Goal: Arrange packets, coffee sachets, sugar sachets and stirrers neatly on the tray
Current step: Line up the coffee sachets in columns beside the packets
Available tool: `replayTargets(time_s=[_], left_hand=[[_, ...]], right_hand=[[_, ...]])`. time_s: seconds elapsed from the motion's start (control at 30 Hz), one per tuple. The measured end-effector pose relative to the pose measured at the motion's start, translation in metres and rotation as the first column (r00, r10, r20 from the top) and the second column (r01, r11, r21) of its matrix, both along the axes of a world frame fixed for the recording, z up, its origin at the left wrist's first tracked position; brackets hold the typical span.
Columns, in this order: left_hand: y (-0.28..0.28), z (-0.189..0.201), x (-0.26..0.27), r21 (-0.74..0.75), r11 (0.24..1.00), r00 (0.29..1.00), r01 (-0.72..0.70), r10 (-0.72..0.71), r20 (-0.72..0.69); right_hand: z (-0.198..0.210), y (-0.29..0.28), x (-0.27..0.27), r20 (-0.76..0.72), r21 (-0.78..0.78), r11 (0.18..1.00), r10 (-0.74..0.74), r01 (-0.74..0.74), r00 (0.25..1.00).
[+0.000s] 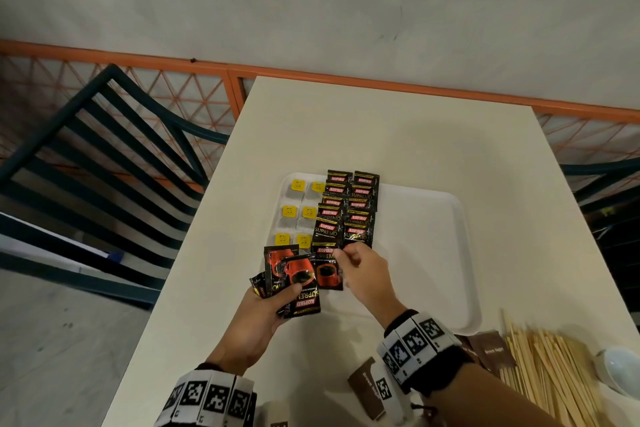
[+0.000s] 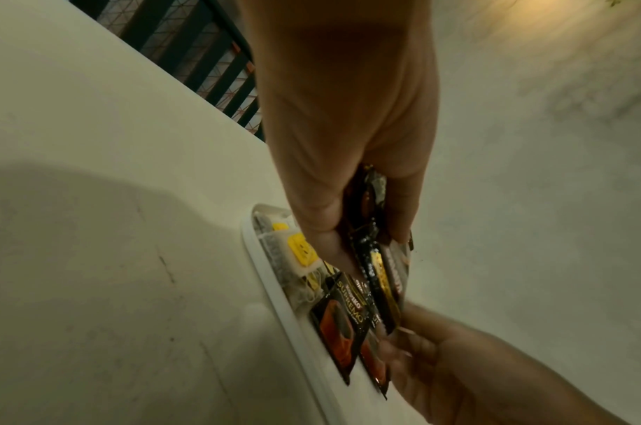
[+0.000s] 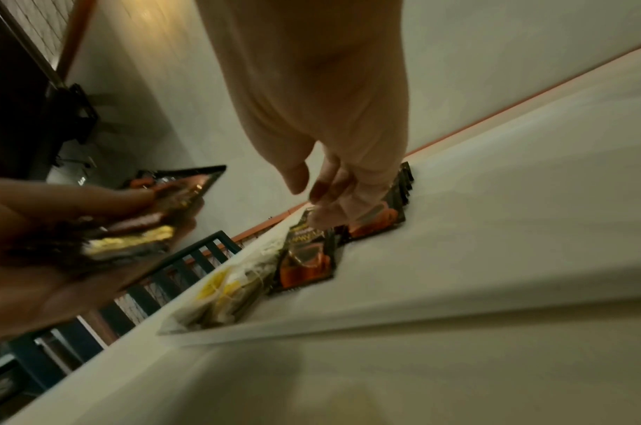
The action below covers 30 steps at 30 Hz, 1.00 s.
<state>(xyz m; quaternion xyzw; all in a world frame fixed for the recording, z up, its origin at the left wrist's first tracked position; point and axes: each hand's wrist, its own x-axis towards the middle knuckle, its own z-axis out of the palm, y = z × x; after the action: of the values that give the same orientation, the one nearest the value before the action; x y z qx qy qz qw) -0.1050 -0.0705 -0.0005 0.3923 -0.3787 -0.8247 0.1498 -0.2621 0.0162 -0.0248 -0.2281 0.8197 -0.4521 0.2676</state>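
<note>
A white tray [image 1: 415, 236] lies on the cream table. Tea bags [image 1: 298, 215] with yellow tags fill its left side, and beside them run two overlapping columns of black coffee sachets [image 1: 349, 208]. My left hand [image 1: 277, 291] grips a fan of several coffee sachets [image 1: 298, 284] just off the tray's near-left corner. My right hand [image 1: 346, 256] touches the nearest sachet [image 1: 327, 270] of the left column at its top right edge. In the right wrist view the fingertips [image 3: 322, 218] press down on that sachet [image 3: 308, 258] with the thumb held apart.
Wooden stirrers [image 1: 540, 364] lie in a heap at the near right, with brown sugar sachets [image 1: 491, 350] next to them and another [image 1: 369, 388] under my right wrist. A white dish [image 1: 616, 367] sits at the right edge. Dark chairs [image 1: 104, 166] flank the table.
</note>
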Motion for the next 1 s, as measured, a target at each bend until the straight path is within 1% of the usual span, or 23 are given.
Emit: replayTargets(time_s=[0.03, 0.1, 0.13, 0.2, 0.27, 0.33, 0.43, 0.5, 0.53, 0.6, 0.63, 0.7, 0.77, 0.83, 0.93, 0.97, 1.0], left_hand=[[0.000, -0.001, -0.001, -0.003, 1.000, 1.000, 0.006, -0.006, -0.001], [0.001, -0.001, -0.003, -0.013, 1.000, 1.000, 0.020, -0.020, 0.000], [0.002, -0.002, -0.003, -0.021, 0.999, 1.000, 0.029, -0.029, 0.006], [0.003, -0.002, -0.004, -0.045, 0.998, 0.998, 0.054, -0.053, 0.020], [0.003, -0.003, -0.004, -0.063, 0.994, 0.996, 0.087, -0.085, 0.033], [0.004, -0.005, -0.004, -0.077, 0.991, 0.994, 0.107, -0.104, 0.041], [0.003, -0.006, -0.002, -0.083, 0.991, 0.994, 0.108, -0.105, 0.042], [0.003, -0.008, -0.001, -0.096, 0.988, 0.991, 0.122, -0.116, 0.065], [0.003, -0.010, -0.001, -0.111, 0.984, 0.988, 0.138, -0.129, 0.085], [0.003, -0.015, -0.002, -0.141, 0.976, 0.980, 0.165, -0.146, 0.132], [0.003, -0.017, -0.002, -0.148, 0.973, 0.977, 0.175, -0.152, 0.152], [0.004, -0.019, -0.004, -0.166, 0.964, 0.968, 0.209, -0.180, 0.175], [0.005, -0.018, -0.005, -0.183, 0.954, 0.962, 0.236, -0.204, 0.179], [0.004, -0.018, -0.004, -0.178, 0.954, 0.963, 0.242, -0.213, 0.167], [0.003, -0.018, -0.004, -0.184, 0.958, 0.970, 0.221, -0.196, 0.142], [0.002, -0.018, -0.003, -0.181, 0.966, 0.977, 0.186, -0.163, 0.137], [0.001, -0.017, -0.003, -0.178, 0.973, 0.984, 0.146, -0.124, 0.127]], right_hand=[[0.008, 0.002, 0.003, 0.042, -0.012, 0.998, 0.070, -0.069, 0.997], [0.025, 0.007, 0.011, 0.155, -0.053, 0.973, 0.231, -0.226, 0.960], [0.032, 0.010, 0.014, 0.186, -0.081, 0.956, 0.294, -0.283, 0.938], [0.040, 0.015, 0.017, 0.186, -0.128, 0.933, 0.356, -0.337, 0.916], [0.042, 0.018, 0.017, 0.168, -0.146, 0.924, 0.374, -0.352, 0.912], [0.041, 0.021, 0.016, 0.170, -0.144, 0.933, 0.352, -0.330, 0.921], [0.034, 0.028, 0.013, 0.270, -0.151, 0.966, 0.244, -0.209, 0.931], [0.029, 0.035, 0.012, 0.301, -0.113, 0.975, 0.219, -0.194, 0.928], [0.028, 0.038, 0.012, 0.265, -0.073, 0.971, 0.239, -0.227, 0.934], [0.028, 0.043, 0.011, 0.085, 0.031, 0.944, 0.325, -0.329, 0.942], [0.028, 0.045, 0.010, -0.012, 0.065, 0.928, 0.369, -0.367, 0.929], [0.029, 0.047, 0.008, -0.154, 0.078, 0.901, 0.433, -0.426, 0.888], [0.029, 0.046, 0.006, -0.265, 0.090, 0.867, 0.496, -0.491, 0.827], [0.027, 0.045, 0.003, -0.311, 0.110, 0.841, 0.535, -0.529, 0.786], [0.025, 0.046, -0.002, -0.309, 0.173, 0.815, 0.578, -0.553, 0.755], [0.025, 0.046, -0.004, -0.289, 0.185, 0.816, 0.578, -0.548, 0.763], [0.026, 0.047, -0.006, -0.258, 0.182, 0.831, 0.556, -0.525, 0.790]])
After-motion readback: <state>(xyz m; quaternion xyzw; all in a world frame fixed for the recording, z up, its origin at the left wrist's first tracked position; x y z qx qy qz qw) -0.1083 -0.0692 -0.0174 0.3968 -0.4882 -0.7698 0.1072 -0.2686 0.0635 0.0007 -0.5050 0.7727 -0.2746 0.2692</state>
